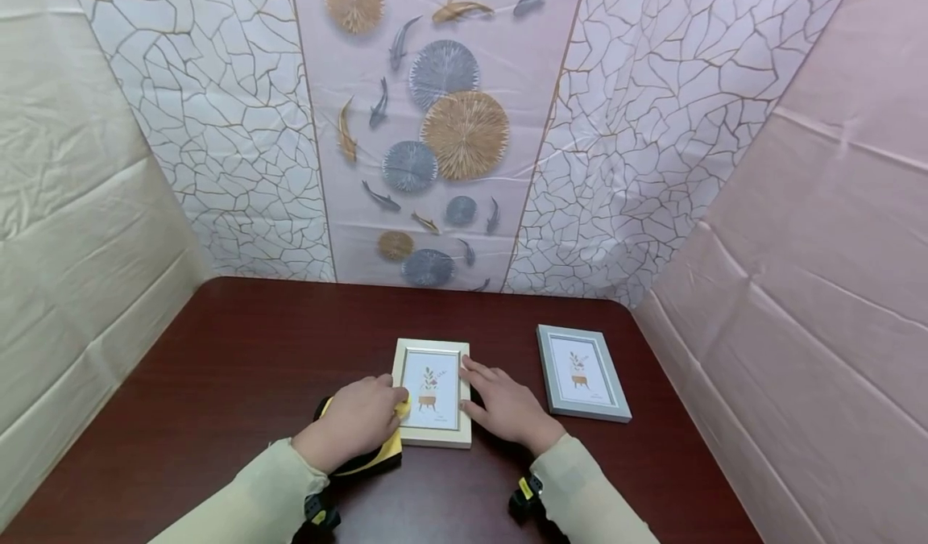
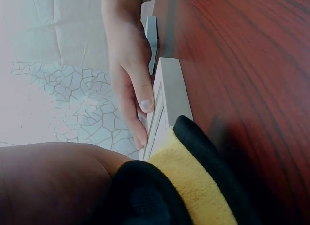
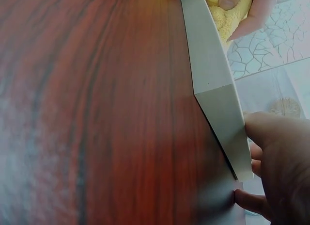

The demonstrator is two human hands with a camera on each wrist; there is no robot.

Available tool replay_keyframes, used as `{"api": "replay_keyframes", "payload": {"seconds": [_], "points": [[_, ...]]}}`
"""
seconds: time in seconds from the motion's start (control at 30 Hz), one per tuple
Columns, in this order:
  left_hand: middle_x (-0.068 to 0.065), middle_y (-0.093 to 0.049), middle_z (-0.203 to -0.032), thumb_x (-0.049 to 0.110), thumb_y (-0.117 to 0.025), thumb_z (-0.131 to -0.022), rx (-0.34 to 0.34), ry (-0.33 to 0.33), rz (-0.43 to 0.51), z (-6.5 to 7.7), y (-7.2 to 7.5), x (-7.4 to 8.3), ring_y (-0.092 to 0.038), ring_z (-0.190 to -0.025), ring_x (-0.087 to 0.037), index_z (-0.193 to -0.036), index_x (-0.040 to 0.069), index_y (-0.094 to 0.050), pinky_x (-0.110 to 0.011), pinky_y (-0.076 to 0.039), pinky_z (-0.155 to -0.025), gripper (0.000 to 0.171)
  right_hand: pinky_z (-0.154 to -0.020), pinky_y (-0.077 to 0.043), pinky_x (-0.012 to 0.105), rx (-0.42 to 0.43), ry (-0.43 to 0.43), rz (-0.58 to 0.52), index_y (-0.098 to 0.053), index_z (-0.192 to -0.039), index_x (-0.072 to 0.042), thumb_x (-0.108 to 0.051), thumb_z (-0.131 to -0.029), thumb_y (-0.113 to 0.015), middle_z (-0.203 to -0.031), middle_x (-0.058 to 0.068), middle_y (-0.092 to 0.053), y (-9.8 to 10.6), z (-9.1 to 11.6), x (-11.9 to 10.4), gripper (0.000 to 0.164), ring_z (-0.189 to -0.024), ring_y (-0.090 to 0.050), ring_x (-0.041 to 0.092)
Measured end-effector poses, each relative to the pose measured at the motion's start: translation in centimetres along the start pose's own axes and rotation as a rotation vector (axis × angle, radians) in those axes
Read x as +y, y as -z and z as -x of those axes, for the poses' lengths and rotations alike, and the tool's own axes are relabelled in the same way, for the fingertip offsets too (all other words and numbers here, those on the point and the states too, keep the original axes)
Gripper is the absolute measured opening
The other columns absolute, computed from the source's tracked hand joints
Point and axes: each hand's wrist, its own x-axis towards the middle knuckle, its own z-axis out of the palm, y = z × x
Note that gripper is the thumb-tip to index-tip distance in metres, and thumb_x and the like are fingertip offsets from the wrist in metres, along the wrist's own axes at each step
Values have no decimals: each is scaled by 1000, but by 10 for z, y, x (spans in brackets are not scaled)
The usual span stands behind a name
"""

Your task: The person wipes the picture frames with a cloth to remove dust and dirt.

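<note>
A cream picture frame [image 1: 433, 391] lies face up on the table, showing a print of a potted plant. My left hand [image 1: 358, 415] grips a yellow cloth with black edging [image 2: 186, 181] at the left side of this frame. Part of the cloth [image 1: 391, 446] hangs out below that hand onto the tabletop. On the opposite side, my right hand [image 1: 510, 411] rests with extended fingers on the frame's right border. In the right wrist view, the right thumb [image 3: 259, 125] touches the frame's top edge, and another finger reaches down near its far end.
A grey picture frame [image 1: 615, 395] with a similar print lies to the right, beyond my right hand. The dark red wooden table [image 1: 290, 318] ends at a patterned cloth backdrop [image 1: 464, 222], with pale cloth walls [image 1: 797, 286] on both sides.
</note>
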Motion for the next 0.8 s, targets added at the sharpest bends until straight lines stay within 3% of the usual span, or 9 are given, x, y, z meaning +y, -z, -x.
{"api": "replay_keyframes", "payload": {"seconds": [0.07,0.3,0.47,0.6,0.8], "points": [[-3,-56,-90,11,-74,-92,-21,1,12,-3,0,0,-50,-66,-18,-90,15,-78,-35,-49,-59,7,-95,-59,57,2,0,2,-49,-167,-16,-45,-111,-61,-177,-1,-36,1,0,0,64,-155,-46,31],[-9,-55,-99,6,-75,-90,-65,15,73,-15,-4,3,-48,-60,-19,-71,16,-69,-36,-48,-54,22,-96,-59,58,5,1,4,-49,-167,-16,-44,-112,-61,-177,1,-37,1,1,0,63,-155,-46,34],[-14,-52,-99,3,-73,-91,-61,33,105,-24,-8,5,-45,-51,-17,-69,14,-62,-34,-43,-47,27,-95,-59,57,14,11,14,-51,-167,-16,-43,-112,-62,-176,2,-39,3,1,2,62,-153,-47,36],[-16,-52,-98,0,-72,-91,-33,27,119,-28,-4,6,-45,-51,-18,-70,12,-62,-35,-44,-47,26,-94,-60,56,11,9,20,-51,-167,-17,-44,-112,-62,-176,1,-39,4,1,3,62,-153,-48,36],[-17,-54,-102,0,-73,-92,-45,62,112,-39,-7,-1,-45,-52,-17,-73,11,-65,-32,-44,-48,24,-94,-60,55,-5,16,13,-49,-168,-18,-46,-112,-60,-177,1,-36,1,0,3,63,-153,-48,34]]}}
